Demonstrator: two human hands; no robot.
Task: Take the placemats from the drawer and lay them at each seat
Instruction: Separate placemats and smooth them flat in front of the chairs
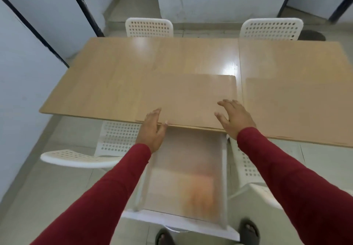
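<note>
A thin tan placemat (187, 99) lies flat on the wooden table (107, 80), with its near side along the table's front edge. My left hand (152, 130) rests on the mat's near left corner, fingers and thumb on top. My right hand (236, 117) lies flat on the mat's near right part with its fingers spread. A second tan placemat (298, 107) lies on the table to the right. Below the table edge, between my arms, a white drawer (224, 178) stands pulled out. Its contents are blurred tan and orange.
Two white perforated chairs (149, 27) (271, 28) stand at the table's far side. Two more (114, 143) (248, 164) flank the drawer on the near side. White partitions with dark frames rise at the left and back. My sandalled feet (250, 231) show below the drawer.
</note>
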